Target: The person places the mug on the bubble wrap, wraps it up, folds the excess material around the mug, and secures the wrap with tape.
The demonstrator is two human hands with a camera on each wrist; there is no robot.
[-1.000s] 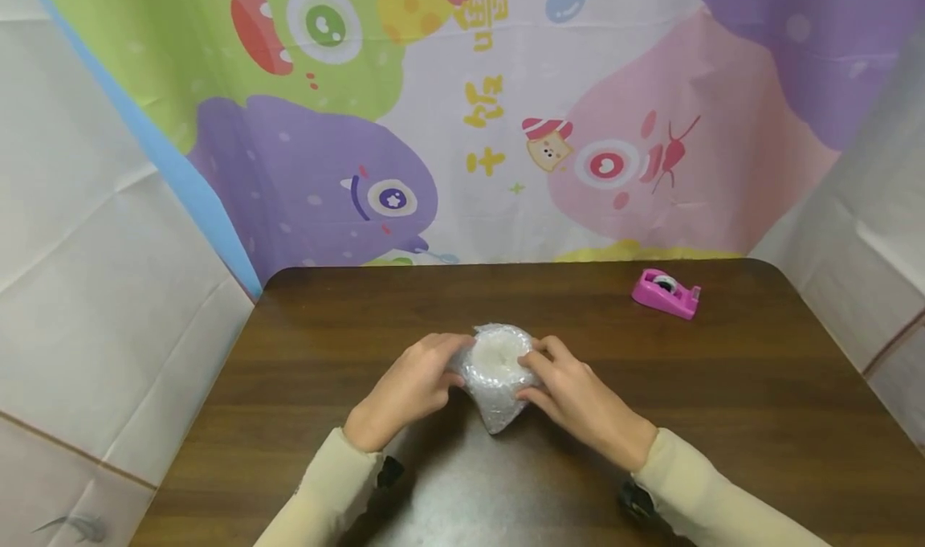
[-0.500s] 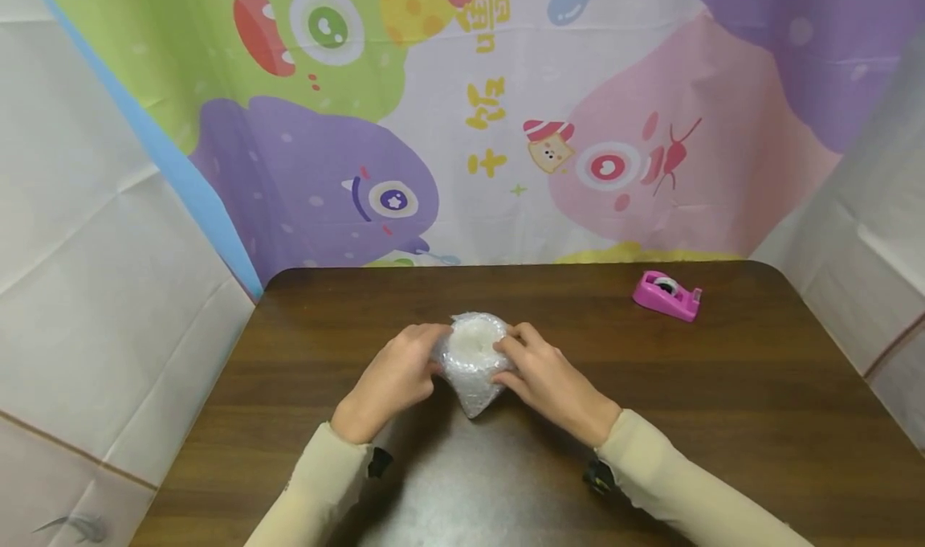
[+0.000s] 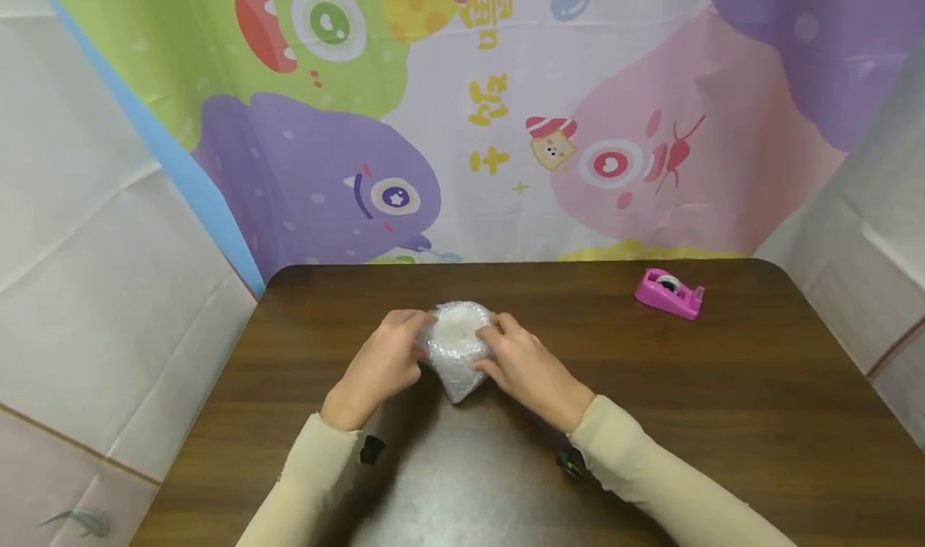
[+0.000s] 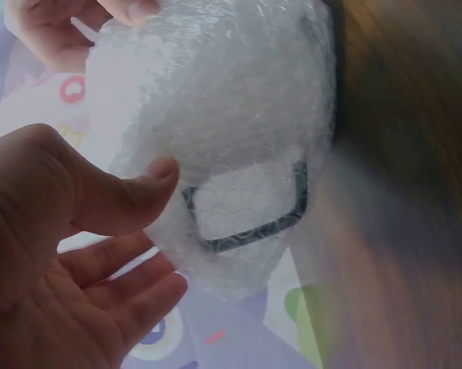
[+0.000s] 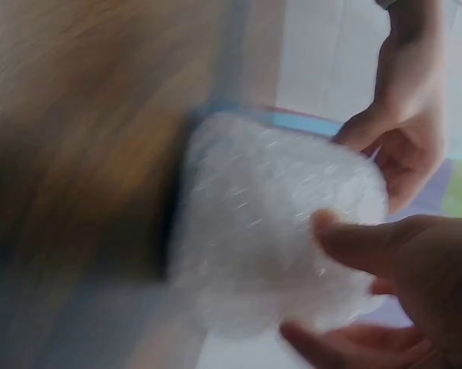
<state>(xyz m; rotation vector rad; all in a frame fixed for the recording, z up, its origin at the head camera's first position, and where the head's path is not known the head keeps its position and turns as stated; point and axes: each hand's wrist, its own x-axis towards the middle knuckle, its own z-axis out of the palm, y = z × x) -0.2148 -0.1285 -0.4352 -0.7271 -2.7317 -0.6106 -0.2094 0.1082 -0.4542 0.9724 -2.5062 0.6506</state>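
Observation:
A mug wrapped in bubble wrap (image 3: 457,361) stands near the middle of the table, between both hands. Through the clear wrap in the left wrist view, a squarish handle with a dark edge (image 4: 257,233) shows on the mug's side. My left hand (image 3: 379,368) grips the wrapped mug's left side, thumb in front and fingers behind. On the opposite side my right hand (image 3: 533,372) holds it between thumb and fingers. A pointed flap of wrap faces me in the head view. The right wrist view, partly blurred, has the right thumb (image 5: 353,244) against the wrap.
A pink tape dispenser (image 3: 668,294) with a roll in it sits at the table's back right. Behind the brown wooden table (image 3: 723,418) hangs a cartoon-printed curtain (image 3: 499,234). Pale sheets flank the left and right sides.
Both hands have carried or slid the wrapped mug left and slightly away from me, keeping their hold. The tape dispenser stays where it was.

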